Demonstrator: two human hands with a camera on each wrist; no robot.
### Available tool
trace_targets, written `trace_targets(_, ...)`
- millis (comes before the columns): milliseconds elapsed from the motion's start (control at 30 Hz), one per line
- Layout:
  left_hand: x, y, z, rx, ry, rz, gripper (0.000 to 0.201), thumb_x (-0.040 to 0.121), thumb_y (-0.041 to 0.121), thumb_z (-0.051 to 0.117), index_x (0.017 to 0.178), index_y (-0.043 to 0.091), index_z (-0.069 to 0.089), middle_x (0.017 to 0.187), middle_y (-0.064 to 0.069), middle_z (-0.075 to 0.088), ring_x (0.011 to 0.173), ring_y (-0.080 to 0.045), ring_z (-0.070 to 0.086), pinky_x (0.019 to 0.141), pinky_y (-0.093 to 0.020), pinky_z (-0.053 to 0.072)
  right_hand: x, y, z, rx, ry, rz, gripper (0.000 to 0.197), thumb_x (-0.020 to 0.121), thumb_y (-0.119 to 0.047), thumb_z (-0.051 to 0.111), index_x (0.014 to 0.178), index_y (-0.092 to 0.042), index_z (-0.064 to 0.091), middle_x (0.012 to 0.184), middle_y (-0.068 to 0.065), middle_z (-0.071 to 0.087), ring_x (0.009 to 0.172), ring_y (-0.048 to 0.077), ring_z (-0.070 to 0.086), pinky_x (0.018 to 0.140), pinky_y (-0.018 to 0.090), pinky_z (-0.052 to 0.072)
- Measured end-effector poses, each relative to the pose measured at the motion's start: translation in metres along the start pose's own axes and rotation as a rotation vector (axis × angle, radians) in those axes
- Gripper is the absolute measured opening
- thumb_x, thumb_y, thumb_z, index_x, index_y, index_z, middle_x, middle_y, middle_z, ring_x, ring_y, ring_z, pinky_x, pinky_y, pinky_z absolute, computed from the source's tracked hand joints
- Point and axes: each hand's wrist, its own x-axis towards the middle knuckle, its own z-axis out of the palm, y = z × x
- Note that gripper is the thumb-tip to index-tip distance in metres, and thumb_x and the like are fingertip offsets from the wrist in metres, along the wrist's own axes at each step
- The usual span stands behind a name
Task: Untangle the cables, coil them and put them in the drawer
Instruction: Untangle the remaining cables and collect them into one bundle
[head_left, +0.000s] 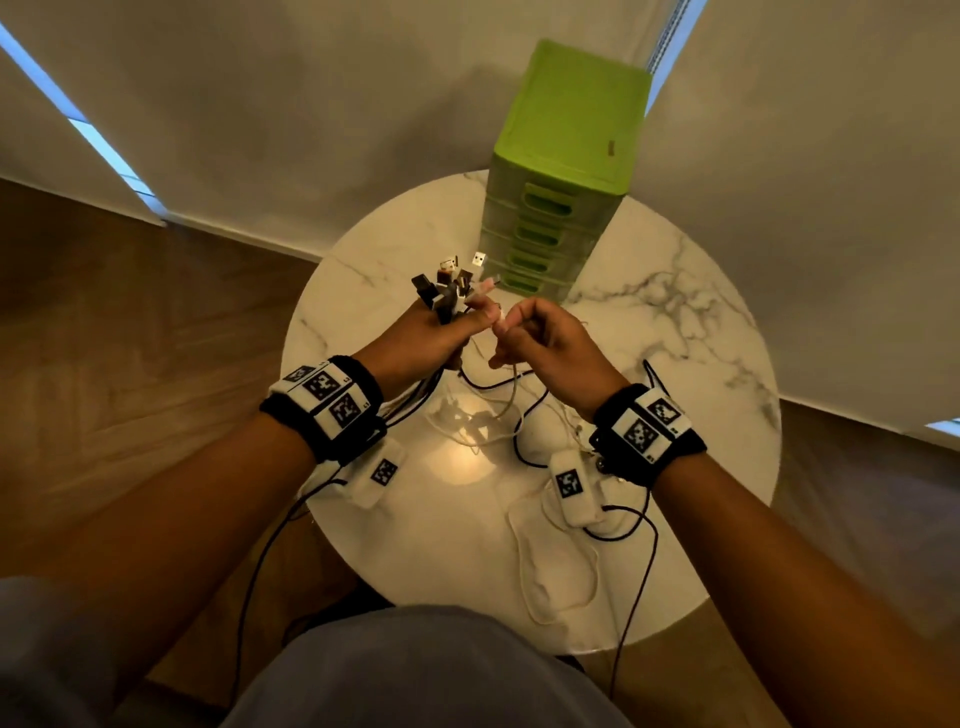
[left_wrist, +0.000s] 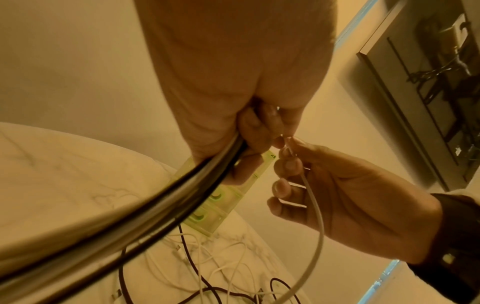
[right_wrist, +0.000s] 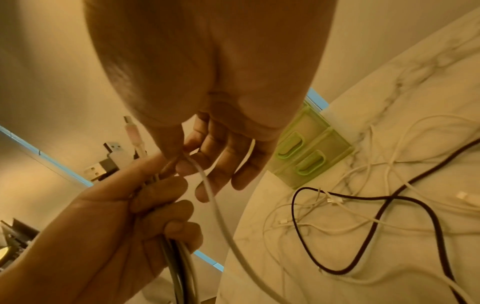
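Up above the round marble counter (head_left: 675, 364), left hand (head_left: 421, 338) clenched round a bundle of cables (head_left: 447, 291), plug ends fanning out past the knuckles toward the green drawer unit (head_left: 561, 171). Among those plugs, several USB heads (right_wrist: 101, 166) and one pinkish connector (right_wrist: 132, 135), seen from the right wrist. Below the fist, dark and pale cords (left_wrist: 155, 195) trailing back along the forearm. Close beside it, almost touching, right hand (head_left: 540, 343) pinching one white cable (left_wrist: 315, 216) between thumb and forefinger, remaining fingers loosely curled; pinch point right next to the left thumb. From that pinch, white cable hanging down in a long curve toward the counter. On the counter beneath both hands, a loose tangle of thin white leads (right_wrist: 350, 216) crossed by a thick dark braided cable (right_wrist: 376, 216), some small white connector tips lying among them. Farther toward the body, more white cord (head_left: 561, 582) looping on the marble and a dark lead (head_left: 636, 571) running off the near edge. Drawer unit standing upright at the far side of the counter, stacked fronts with green handles, all closed as far as visible. Black bands with printed square markers on both wrists (head_left: 327, 405).
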Motion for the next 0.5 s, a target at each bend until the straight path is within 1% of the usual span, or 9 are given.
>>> trace_targets(67, -0.003, 0.002, -0.002, -0.044, 0.011, 0.01, 0.028, 0.102, 0.033, 0.06, 0.128, 0.022, 0.062, 0.065, 0.005, 0.043, 0.06, -0.005, 0.044, 0.068, -0.031, 0.049, -0.01, -0.002, 0.007, 0.022, 0.006, 0.033, 0.013, 0.103, -0.013, 0.053, 0.105, -0.001, 0.052, 0.079, 0.009, 0.066, 0.076, 0.025, 0.068, 0.081, 0.045, 0.057)
trace_targets(100, -0.005, 0.003, -0.003, -0.096, 0.026, 0.012, 0.02, 0.103, 0.03, 0.059, 0.121, 0.024, 0.063, 0.06, 0.009, 0.041, 0.057, -0.004, 0.041, 0.065, -0.029, 0.047, -0.015, -0.001, 0.012, 0.039, -0.007, 0.053, 0.014, 0.104, -0.015, 0.051, 0.105, -0.002, 0.052, 0.079, 0.01, 0.066, 0.076, 0.025, 0.068, 0.082, 0.045, 0.057)
trace_targets(167, -0.006, 0.008, -0.005, -0.219, 0.036, 0.014, 0.003, 0.104, 0.024, 0.056, 0.103, 0.026, 0.058, 0.056, 0.011, 0.034, 0.051, -0.006, 0.034, 0.06, -0.027, 0.042, -0.026, 0.001, 0.025, 0.058, -0.037, 0.077, 0.02, 0.107, -0.018, 0.043, 0.104, -0.001, 0.054, 0.083, 0.014, 0.064, 0.079, 0.029, 0.067, 0.088, 0.05, 0.055)
trace_targets(233, -0.006, 0.01, -0.009, -0.303, 0.026, -0.012, 0.011, 0.105, 0.023, 0.054, 0.094, 0.025, 0.054, 0.058, 0.009, 0.028, 0.049, -0.008, 0.028, 0.057, -0.027, 0.038, -0.033, 0.003, 0.037, 0.046, -0.012, 0.054, 0.026, 0.108, -0.019, 0.038, 0.1, -0.001, 0.056, 0.086, 0.014, 0.059, 0.082, 0.025, 0.066, 0.093, 0.052, 0.051)
trace_targets(300, -0.008, 0.012, -0.013, -0.384, -0.013, -0.04, 0.012, 0.106, 0.027, 0.052, 0.095, 0.023, 0.056, 0.059, 0.007, 0.023, 0.049, -0.009, 0.023, 0.055, -0.027, 0.036, -0.036, 0.001, 0.045, 0.058, 0.068, -0.012, 0.026, 0.109, -0.018, 0.036, 0.096, -0.003, 0.052, 0.083, 0.013, 0.056, 0.081, 0.02, 0.068, 0.092, 0.049, 0.053)
trace_targets(333, -0.01, 0.014, -0.015, -0.418, -0.032, -0.054, 0.013, 0.106, 0.03, 0.051, 0.098, 0.021, 0.058, 0.06, 0.007, 0.021, 0.049, -0.009, 0.022, 0.055, -0.026, 0.036, -0.036, -0.002, 0.046, 0.075, 0.111, -0.044, 0.024, 0.109, -0.018, 0.034, 0.095, -0.005, 0.049, 0.08, 0.012, 0.056, 0.079, 0.02, 0.068, 0.089, 0.046, 0.055)
trace_targets(400, -0.014, 0.015, -0.019, -0.477, -0.06, -0.078, 0.019, 0.104, 0.036, 0.053, 0.104, 0.019, 0.059, 0.06, 0.008, 0.021, 0.049, -0.009, 0.02, 0.055, -0.026, 0.037, -0.036, -0.01, 0.047, 0.06, 0.174, -0.106, 0.023, 0.11, -0.02, 0.033, 0.094, -0.009, 0.046, 0.072, 0.009, 0.052, 0.069, 0.024, 0.065, 0.075, 0.042, 0.056)
trace_targets(433, -0.017, 0.014, -0.021, -0.503, -0.078, -0.078, 0.021, 0.102, 0.039, 0.057, 0.104, 0.018, 0.058, 0.06, 0.008, 0.021, 0.05, -0.009, 0.019, 0.057, -0.028, 0.036, -0.036, -0.014, 0.048, 0.023, 0.189, -0.136, 0.022, 0.11, -0.021, 0.033, 0.094, -0.012, 0.046, 0.069, 0.006, 0.05, 0.063, 0.024, 0.061, 0.068, 0.04, 0.055)
trace_targets(500, -0.022, 0.014, -0.024, -0.542, -0.128, -0.073, 0.028, 0.09, 0.044, 0.07, 0.1, 0.021, 0.057, 0.06, 0.007, 0.02, 0.054, -0.012, 0.015, 0.059, -0.029, 0.035, -0.036, -0.021, 0.052, -0.093, 0.2, -0.19, 0.02, 0.109, -0.022, 0.036, 0.092, -0.018, 0.047, 0.066, -0.001, 0.048, 0.056, 0.017, 0.052, 0.057, 0.036, 0.049)
